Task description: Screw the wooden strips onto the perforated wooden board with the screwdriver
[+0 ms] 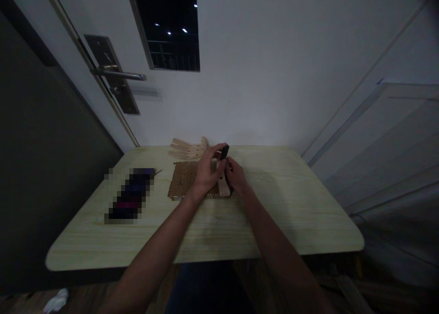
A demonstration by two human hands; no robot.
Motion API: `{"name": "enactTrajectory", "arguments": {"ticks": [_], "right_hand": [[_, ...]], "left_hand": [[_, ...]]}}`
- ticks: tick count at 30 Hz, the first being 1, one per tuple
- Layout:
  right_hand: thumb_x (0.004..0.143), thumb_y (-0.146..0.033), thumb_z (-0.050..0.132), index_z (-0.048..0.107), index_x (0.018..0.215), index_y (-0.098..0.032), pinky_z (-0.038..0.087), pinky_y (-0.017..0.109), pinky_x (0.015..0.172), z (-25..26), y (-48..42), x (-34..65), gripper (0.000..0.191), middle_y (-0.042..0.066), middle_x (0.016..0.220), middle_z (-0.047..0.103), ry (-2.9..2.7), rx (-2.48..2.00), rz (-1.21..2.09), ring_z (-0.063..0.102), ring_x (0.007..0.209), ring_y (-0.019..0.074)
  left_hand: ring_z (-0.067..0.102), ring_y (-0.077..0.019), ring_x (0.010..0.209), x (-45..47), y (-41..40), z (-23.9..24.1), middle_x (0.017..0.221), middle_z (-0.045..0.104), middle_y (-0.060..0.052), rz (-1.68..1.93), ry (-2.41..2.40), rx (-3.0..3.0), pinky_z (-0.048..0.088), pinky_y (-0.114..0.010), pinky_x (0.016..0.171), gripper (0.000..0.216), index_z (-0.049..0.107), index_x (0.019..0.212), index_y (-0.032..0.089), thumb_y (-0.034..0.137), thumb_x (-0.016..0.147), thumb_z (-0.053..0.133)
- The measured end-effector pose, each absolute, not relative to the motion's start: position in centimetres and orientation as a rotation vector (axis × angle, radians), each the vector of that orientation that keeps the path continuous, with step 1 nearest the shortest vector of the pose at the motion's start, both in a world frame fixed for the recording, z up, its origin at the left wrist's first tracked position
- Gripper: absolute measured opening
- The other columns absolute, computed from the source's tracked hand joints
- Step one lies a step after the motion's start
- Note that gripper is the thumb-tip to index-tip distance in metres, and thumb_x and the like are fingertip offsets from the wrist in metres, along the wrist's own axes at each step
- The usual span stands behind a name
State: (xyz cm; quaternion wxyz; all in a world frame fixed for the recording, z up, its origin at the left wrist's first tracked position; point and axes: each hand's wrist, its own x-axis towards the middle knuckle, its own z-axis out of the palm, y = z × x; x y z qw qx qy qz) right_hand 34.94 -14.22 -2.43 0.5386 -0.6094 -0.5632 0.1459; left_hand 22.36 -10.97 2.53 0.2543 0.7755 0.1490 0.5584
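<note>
A flat piece of brown cardboard (181,180) with small dark holes or marks lies on the table. Over its right part, my left hand (206,170) pinches a small black block-like piece (225,151) between thumb and fingers. Under my hands a pale wooden piece (223,188) with a dark hole rests on the cardboard's right side. Close beside the black piece, my right hand (236,174) has its fingers closed at the wooden piece's upper end; whatever they grip is too small to make out. Several similar pale wooden pieces (187,148) lie fanned out behind the cardboard.
The light wood-grain table (288,213) stands against a white door with a metal handle (126,75). A pixelated dark object (132,193) lies on the left, with a thin pointed item (158,172) by its top end. Something white (56,301) lies on the floor.
</note>
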Motion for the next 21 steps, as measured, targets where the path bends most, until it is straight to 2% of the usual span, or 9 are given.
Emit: {"name": "enactTrajectory", "arguments": {"ticks": [6,12,16,19,21], "right_hand": [[0.089,-0.026,0.042,0.059,0.089,-0.024,0.048,0.034,0.08,-2.17,-14.33,34.88,0.017,0.004,0.088,0.068,-1.344,-1.464,0.325,0.062,0.084,0.0199],[0.089,-0.025,0.041,0.059,0.093,-0.023,0.048,0.034,0.081,-2.23,-14.29,34.9,0.019,0.005,0.093,0.069,-1.346,-1.467,0.331,0.063,0.086,0.0195],[0.088,-0.025,0.041,0.059,0.093,-0.023,0.048,0.034,0.081,-2.46,-14.12,34.97,0.019,0.005,0.092,0.069,-1.34,-1.475,0.343,0.062,0.085,0.0196],[0.088,-0.025,0.042,0.059,0.09,-0.024,0.048,0.034,0.08,-2.55,-14.05,34.99,0.018,0.004,0.089,0.068,-1.328,-1.475,0.338,0.062,0.083,0.0195],[0.088,-0.026,0.042,0.059,0.089,-0.024,0.048,0.034,0.08,-2.54,-14.06,34.98,0.017,0.004,0.088,0.068,-1.325,-1.469,0.324,0.062,0.083,0.0198]], "left_hand": [[0.056,-0.0149,0.083,22.61,-10.42,2.25,0.1,0.062,-0.004,1.585,0.479,2.124,0.051,-0.031,0.076,0.041,0.054,0.124,0.026,0.026,0.085,0.065],[0.061,-0.015,0.089,22.53,-10.69,2.13,0.115,0.063,-0.007,1.509,0.438,2.067,0.052,-0.032,0.081,0.047,0.046,0.134,0.027,0.024,0.088,0.058],[0.062,-0.0171,0.099,22.36,-10.83,2.18,0.125,0.06,-0.009,1.479,0.391,2.104,0.052,-0.034,0.087,0.041,0.047,0.133,0.025,0.026,0.093,0.05],[0.059,-0.0189,0.105,22.33,-10.8,2.34,0.122,0.06,-0.009,1.492,0.396,2.168,0.052,-0.035,0.087,0.038,0.05,0.131,0.025,0.027,0.093,0.051],[0.058,-0.0188,0.101,22.35,-10.74,2.46,0.116,0.06,-0.008,1.531,0.426,2.187,0.052,-0.034,0.084,0.039,0.051,0.129,0.026,0.029,0.091,0.057]]}}
